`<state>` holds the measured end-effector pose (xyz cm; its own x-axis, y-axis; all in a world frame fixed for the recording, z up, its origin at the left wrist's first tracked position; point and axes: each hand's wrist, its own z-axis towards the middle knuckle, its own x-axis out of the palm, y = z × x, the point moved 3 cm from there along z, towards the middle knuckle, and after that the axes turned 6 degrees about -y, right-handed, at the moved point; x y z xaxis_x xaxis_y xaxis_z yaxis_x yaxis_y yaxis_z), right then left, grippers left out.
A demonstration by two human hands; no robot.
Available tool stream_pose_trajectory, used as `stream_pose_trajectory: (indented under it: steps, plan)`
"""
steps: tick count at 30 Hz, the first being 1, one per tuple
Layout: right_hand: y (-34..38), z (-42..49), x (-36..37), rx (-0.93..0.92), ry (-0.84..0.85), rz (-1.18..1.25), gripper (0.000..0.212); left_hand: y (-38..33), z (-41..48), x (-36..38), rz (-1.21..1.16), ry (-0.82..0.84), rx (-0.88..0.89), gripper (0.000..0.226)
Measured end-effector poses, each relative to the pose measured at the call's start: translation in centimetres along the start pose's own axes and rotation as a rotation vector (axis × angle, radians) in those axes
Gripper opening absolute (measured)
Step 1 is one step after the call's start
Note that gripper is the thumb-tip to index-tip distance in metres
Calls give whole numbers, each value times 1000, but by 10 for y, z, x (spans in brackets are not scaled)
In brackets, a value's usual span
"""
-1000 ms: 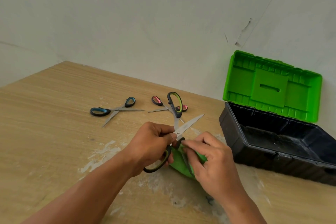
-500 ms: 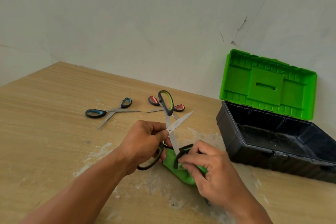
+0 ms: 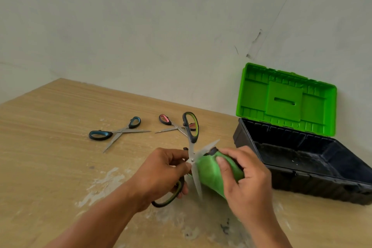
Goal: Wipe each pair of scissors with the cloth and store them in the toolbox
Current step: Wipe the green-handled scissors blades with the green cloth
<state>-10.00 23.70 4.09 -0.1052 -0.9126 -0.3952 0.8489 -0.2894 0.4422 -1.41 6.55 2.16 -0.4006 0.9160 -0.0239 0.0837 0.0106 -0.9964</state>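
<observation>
My left hand [image 3: 161, 169] pinches the pivot of the green-and-black scissors [image 3: 191, 129], whose blades are spread wide; one handle loop points up, the other hangs below my palm. My right hand [image 3: 245, 179] grips a bunched green cloth [image 3: 209, 173] pressed against the scissors' upper blade. Blue-handled scissors [image 3: 116, 133] lie open on the wooden table [image 3: 50, 157] to the far left. Red-handled scissors [image 3: 171, 125] lie beyond them, partly hidden behind the raised handle. The black toolbox [image 3: 302, 159] stands open on the right, its green lid [image 3: 285, 98] leaning on the wall.
White wall runs close behind the table. Pale dusty smears and a small dark mark [image 3: 225, 227] spot the wood under and in front of my hands. The toolbox's inside looks bare apart from dust.
My right hand has slid the cloth up from the lower blade to the upper blade. The scissors have turned a little in my left hand.
</observation>
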Motion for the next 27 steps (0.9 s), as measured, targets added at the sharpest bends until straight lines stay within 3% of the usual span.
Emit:
stream_pose_trajectory:
  steps: [4, 8, 12, 16, 21, 27]
  plan:
    - [21, -11, 25, -138, 167, -46, 19, 1, -3, 8, 29, 80, 53, 31]
    - [16, -1, 27, -81, 66, -112, 14, 3, -5, 8, 13, 79, 38, 33]
    - [16, -5, 26, -144, 190, -103, 13, 5, -7, 9, 34, 87, 15, 31]
    - [13, 2, 26, -145, 131, -141, 10, 2, -7, 11, 52, 68, 34, 35]
    - [22, -8, 23, -173, 215, -28, 12, -1, -9, 8, 24, 96, 35, 30]
    - [23, -12, 21, -184, 258, 23, 15, 0, -8, 7, 17, 144, 58, 42]
